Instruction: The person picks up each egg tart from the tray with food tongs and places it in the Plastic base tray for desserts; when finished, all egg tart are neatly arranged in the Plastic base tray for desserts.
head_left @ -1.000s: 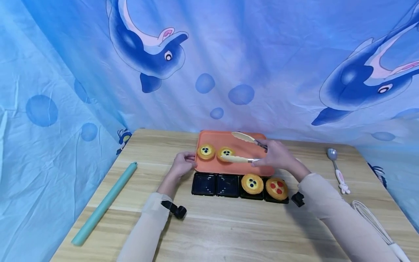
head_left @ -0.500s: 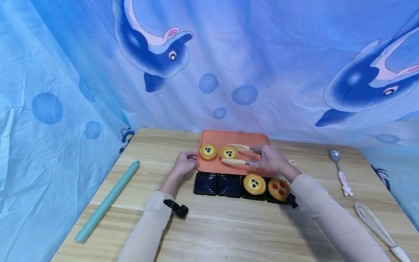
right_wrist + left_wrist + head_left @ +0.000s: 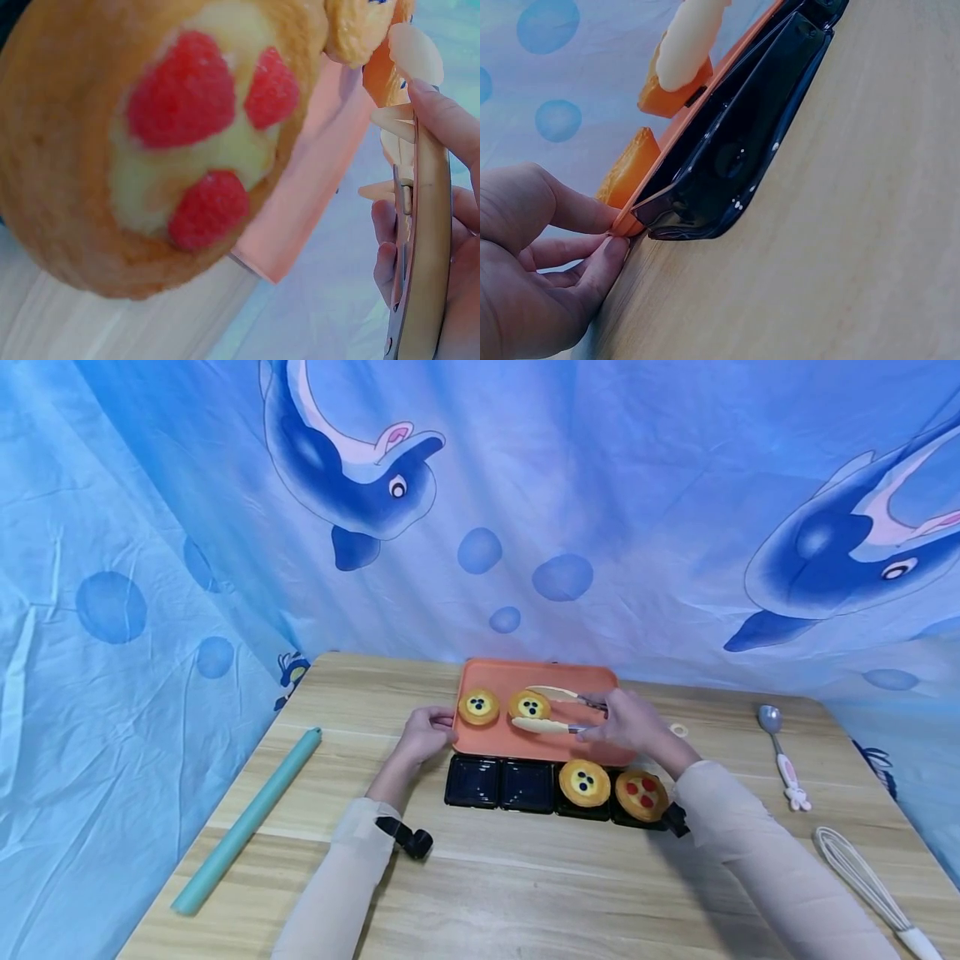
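Occluded, cropped and blurry bits, by view.
Head: right hand (image 3: 618, 718) covers the back end of the tongs (image 3: 542, 726) and part of the orange tray's (image 3: 495, 672) right side; can't tell if the far tong arm touches the dark-dotted tart (image 3: 531, 704); whisk (image 3: 873, 889) handle runs off the bottom; pale ring (image 3: 681, 727) near right wrist too small to ID. Left wrist: left hand (image 3: 517, 285) cut by left edge, black tray (image 3: 735, 142) by top. Right wrist: red-topped tart (image 3: 161, 157) blurred, cropped at top; right hand cut by right edge, tongs by bottom.
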Tool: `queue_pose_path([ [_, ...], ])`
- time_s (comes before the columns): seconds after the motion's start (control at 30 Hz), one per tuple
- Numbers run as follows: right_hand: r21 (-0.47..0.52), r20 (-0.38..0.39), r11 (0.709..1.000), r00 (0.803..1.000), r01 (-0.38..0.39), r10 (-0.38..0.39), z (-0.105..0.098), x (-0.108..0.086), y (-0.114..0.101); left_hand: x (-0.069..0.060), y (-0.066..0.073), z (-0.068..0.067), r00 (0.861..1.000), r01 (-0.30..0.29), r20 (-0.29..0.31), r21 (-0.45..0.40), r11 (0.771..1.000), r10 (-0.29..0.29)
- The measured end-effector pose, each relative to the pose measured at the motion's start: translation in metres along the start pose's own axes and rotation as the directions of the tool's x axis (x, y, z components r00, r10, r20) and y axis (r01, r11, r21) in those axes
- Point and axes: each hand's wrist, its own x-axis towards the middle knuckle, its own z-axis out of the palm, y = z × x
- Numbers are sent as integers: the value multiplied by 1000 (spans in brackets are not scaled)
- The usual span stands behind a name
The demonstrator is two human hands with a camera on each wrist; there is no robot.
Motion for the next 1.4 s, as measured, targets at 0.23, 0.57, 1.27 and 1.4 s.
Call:
queue_pose_path([
  [0.23,-36,-8,999,999,40,-40,-11,-10,-4,1,-1,1,1000,-17,0,-4,1000,17],
  [0.57,-86,-23,990,993,116,-118,-22,-31,-11,1,-3,0,1000,-21,-1,-19,1000,21],
  [1.27,-102,70,982,986,156,-150,-8,-72,-30,0,-1,-1,1000,-1,5,-32,1000,1],
  [1.4,-105,80,981,984,166,-158,-4,-75,-31,1,1,2,1000,2,2,-22,1000,-2],
])
